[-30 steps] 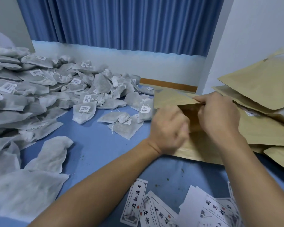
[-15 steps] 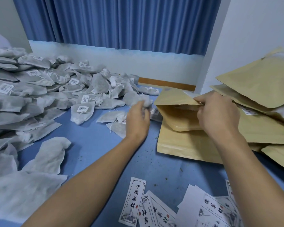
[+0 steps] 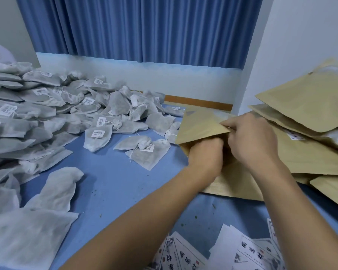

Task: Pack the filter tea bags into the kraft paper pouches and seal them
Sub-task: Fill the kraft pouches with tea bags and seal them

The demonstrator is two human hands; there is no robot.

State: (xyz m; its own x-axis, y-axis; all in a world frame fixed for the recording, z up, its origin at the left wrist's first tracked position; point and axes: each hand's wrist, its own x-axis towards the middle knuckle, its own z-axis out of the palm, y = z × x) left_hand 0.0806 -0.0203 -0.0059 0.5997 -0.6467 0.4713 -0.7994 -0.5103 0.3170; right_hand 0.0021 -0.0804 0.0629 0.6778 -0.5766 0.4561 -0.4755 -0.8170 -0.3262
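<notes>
While right grip (image 3: 252, 143) pinches the probably light, creasable tan kraft paper pouch (image 3: 199, 125) by its lip, left grip (image 3: 205, 154) sits inside: cannot tell.

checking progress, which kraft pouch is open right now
The pouch between the hands: right hand pinches its lip, left hand reaches inside. The stacked pouches lie flat.

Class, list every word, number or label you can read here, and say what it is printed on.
Nothing can be quoted.
Paper labels at the bottom edge: large black Chinese characters, tilted and cut off, not legible.
White stickers on the tea bags: barcodes and small print, too small to read.
</notes>
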